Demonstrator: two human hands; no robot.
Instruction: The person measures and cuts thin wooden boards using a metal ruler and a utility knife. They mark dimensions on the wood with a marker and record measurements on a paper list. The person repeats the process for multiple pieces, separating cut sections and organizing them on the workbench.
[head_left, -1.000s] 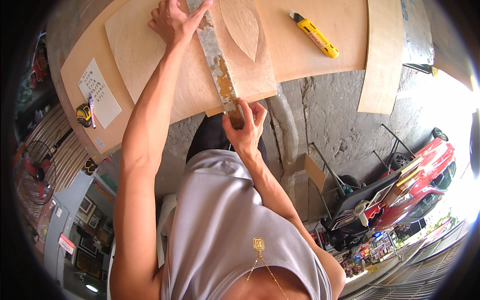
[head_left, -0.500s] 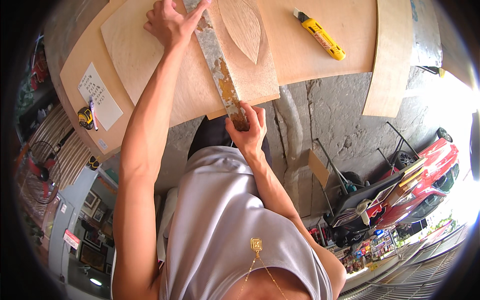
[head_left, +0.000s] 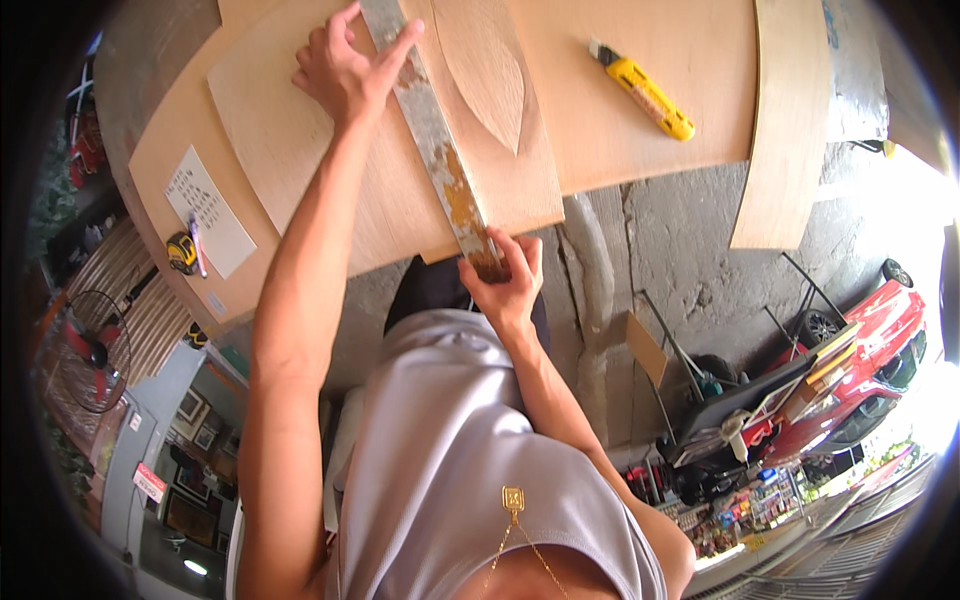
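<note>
A long, rusty metal straightedge (head_left: 447,165) with flaking paint lies aslant over sheets of thin plywood (head_left: 300,150). At its upper part, my left hand (head_left: 352,72) spans the bar, thumb on the right edge and fingers at the left. My right hand (head_left: 508,275) pinches its near end, which reaches the board's edge close to my body. Just right of the bar is a wood piece with a pointed leaf-shaped outline (head_left: 490,85). A yellow utility knife (head_left: 645,92) rests on the plywood farther right, touched by neither hand.
On the left lie a paper with handwriting (head_left: 210,215), a pen (head_left: 198,245) and a yellow-black tape measure (head_left: 182,254). A narrow plywood strip (head_left: 785,130) overhangs at right. A fan (head_left: 95,350) stands lower left; a red car (head_left: 850,385) is beyond the concrete floor (head_left: 690,230).
The whole view has shifted, so the boards and hands sit slightly lower in the picture. Both hands keep to the same places on the straightedge.
</note>
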